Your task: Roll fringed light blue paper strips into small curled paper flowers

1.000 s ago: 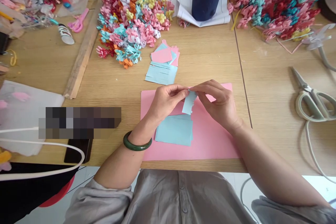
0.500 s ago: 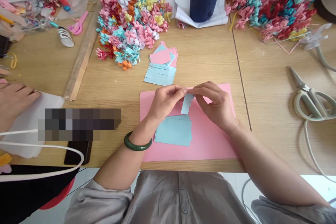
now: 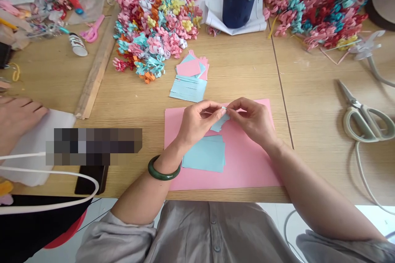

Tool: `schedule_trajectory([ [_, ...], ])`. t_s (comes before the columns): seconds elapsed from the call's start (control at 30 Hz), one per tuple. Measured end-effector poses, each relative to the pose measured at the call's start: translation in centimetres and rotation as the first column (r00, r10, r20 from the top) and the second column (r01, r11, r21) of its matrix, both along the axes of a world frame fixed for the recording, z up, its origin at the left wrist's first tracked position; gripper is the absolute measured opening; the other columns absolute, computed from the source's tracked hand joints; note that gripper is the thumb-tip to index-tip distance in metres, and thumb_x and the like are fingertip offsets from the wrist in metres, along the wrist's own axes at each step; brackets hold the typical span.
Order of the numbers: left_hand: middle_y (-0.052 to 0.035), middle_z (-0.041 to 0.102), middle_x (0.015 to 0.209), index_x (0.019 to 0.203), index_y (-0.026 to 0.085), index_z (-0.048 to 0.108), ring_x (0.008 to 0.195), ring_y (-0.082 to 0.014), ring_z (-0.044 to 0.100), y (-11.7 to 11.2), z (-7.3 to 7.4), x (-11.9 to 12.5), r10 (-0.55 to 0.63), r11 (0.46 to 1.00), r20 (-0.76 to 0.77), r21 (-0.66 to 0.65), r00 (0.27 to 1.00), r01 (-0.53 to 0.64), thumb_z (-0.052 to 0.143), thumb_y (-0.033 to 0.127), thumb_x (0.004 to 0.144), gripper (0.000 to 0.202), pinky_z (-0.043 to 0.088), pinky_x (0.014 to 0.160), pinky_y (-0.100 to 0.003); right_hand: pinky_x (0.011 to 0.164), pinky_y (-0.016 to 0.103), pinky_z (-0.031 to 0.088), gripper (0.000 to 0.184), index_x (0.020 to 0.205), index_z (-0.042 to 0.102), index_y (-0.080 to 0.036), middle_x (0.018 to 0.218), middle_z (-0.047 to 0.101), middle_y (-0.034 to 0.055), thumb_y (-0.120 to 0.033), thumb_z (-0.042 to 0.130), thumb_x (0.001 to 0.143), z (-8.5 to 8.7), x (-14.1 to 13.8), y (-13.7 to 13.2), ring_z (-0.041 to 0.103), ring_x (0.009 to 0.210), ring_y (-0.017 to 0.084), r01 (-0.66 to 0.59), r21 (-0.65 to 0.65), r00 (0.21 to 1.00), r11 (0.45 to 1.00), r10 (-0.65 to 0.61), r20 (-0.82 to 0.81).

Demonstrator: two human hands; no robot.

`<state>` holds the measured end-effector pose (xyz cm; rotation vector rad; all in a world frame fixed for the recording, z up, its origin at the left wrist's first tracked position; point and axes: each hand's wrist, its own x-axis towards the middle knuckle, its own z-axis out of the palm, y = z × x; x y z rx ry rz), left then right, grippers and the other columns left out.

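Between my two hands is a small light-blue paper strip [image 3: 219, 124] with a jagged, cut lower edge. My left hand [image 3: 200, 121], a green bangle [image 3: 163, 168] on its wrist, pinches the strip's upper end between thumb and finger. From the other side my right hand [image 3: 251, 119] pinches the same end, fingertips close to the left ones. Under the hands lies a large pink paper sheet [image 3: 249, 164]. A stack of light-blue paper rectangles [image 3: 203, 154] rests on it. Beyond the sheet are a slit blue paper piece [image 3: 188, 88] and several pink cards [image 3: 189, 67].
Scissors [image 3: 362, 117] lie on the right, near a white cable [image 3: 359, 172]. Curled paper flowers [image 3: 160, 20] are heaped at the back, beside a dark blue bottle [image 3: 237, 2]. A wooden strip [image 3: 97, 65] runs along the left. Another person's hand [image 3: 20, 119] rests at far left.
My right fingers have shifted into a tighter pinch at the strip's upper end. The strip has tilted, and less of it shows now.
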<state>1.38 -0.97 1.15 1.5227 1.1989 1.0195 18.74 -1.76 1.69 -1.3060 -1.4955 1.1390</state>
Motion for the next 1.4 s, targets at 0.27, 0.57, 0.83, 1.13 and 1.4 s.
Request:
schedule_trajectory([
  [0.27, -0.0022, 0.075, 0.082, 0.083, 0.017, 0.073, 0.074, -0.0130, 0.067, -0.1, 0.0, 0.1, -0.001, 0.999, -0.054, 0.052, 0.999, 0.004, 0.069, 0.028, 0.084, 0.011, 0.053, 0.070, -0.023, 0.073, 0.029, 0.056, 0.011, 0.078, 0.066, -0.019, 0.078, 0.068, -0.0002, -0.027, 0.065, 0.086, 0.0, 0.2, -0.1, 0.064, 0.075, 0.013, -0.014, 0.018, 1.000, 1.000, 0.015, -0.009],
  [0.57, -0.0022, 0.073, 0.079, 0.080, 0.018, 0.070, 0.072, -0.0133, 0.065, -0.2, 0.3, -0.1, 0.030, 0.990, -0.148, 0.138, 0.989, -0.009, 0.067, 0.035, 0.087, 0.019, 0.053, 0.069, -0.023, 0.071, 0.027, 0.055, 0.011, 0.077, 0.067, -0.018, 0.078, 0.069, -0.0001, -0.025, 0.066, 0.085, 0.3, 0.1, 0.0, 0.064, 0.074, 0.013, -0.049, -0.038, 0.999, 0.998, 0.049, -0.008],
  [0.83, -0.0032, 0.076, 0.083, 0.084, 0.017, 0.074, 0.074, -0.0145, 0.068, -0.2, 0.1, 0.1, -0.007, 1.000, -0.059, -0.005, 0.998, 0.006, 0.069, 0.033, 0.084, 0.016, 0.055, 0.069, -0.024, 0.073, 0.028, 0.056, 0.011, 0.078, 0.066, -0.019, 0.079, 0.068, -0.0003, -0.026, 0.065, 0.086, 0.2, 0.2, 0.0, 0.065, 0.075, 0.013, 0.001, 0.003, 1.000, 1.000, -0.001, 0.015],
  [1.13, -0.0023, 0.076, 0.079, 0.079, 0.019, 0.075, 0.070, -0.0145, 0.069, -0.4, 0.3, 0.4, 0.052, 0.998, -0.068, -0.019, 0.996, -0.053, 0.069, 0.029, 0.082, 0.012, 0.056, 0.067, -0.025, 0.068, 0.035, 0.052, 0.014, 0.079, 0.060, -0.022, 0.080, 0.068, 0.0044, -0.018, 0.055, 0.091, -0.3, -0.3, -0.4, 0.060, 0.079, 0.019, -0.093, 0.422, 0.904, 0.902, -0.101, 0.415],
  [1.4, -0.0048, 0.077, 0.088, 0.084, 0.018, 0.077, 0.080, -0.0161, 0.070, -0.4, 0.5, 0.4, 0.038, 0.991, 0.065, -0.131, 0.997, -0.029, 0.068, 0.032, 0.084, 0.017, 0.056, 0.073, -0.025, 0.052, 0.030, 0.041, 0.018, 0.092, 0.063, -0.025, 0.099, 0.073, 0.0050, -0.009, 0.053, 0.092, -1.0, 0.1, -0.6, 0.060, 0.092, 0.021, -0.262, 0.674, 0.764, 0.691, -0.278, 0.582],
])
